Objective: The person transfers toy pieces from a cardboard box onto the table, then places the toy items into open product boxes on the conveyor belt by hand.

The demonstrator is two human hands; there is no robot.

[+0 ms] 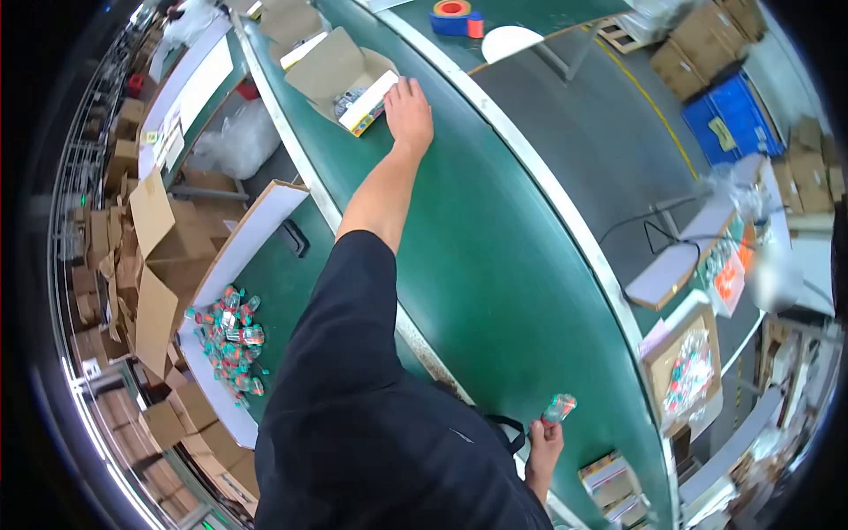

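My left hand (409, 113) reaches far up the green conveyor belt, its fingers curled over the near edge of an open cardboard box (318, 75). The box has a white and colourful printed side, and some small clear and dark items (351, 99) show inside. At lower right, my right hand (543, 449) pinches a small clear plastic bottle (558, 409) with red and green parts, held above the belt. A pile of similar small bottles (231, 344) lies on the green side table at left, apart from both hands.
Another open printed box (614, 488) sits on the belt at lower right. A carton of wrapped colourful pieces (689, 375) stands beyond the belt's edge. Tape rolls (455, 16) lie on the table at the top. Large cardboard cartons (177, 243) and a blue crate (733, 119) flank the workplace.
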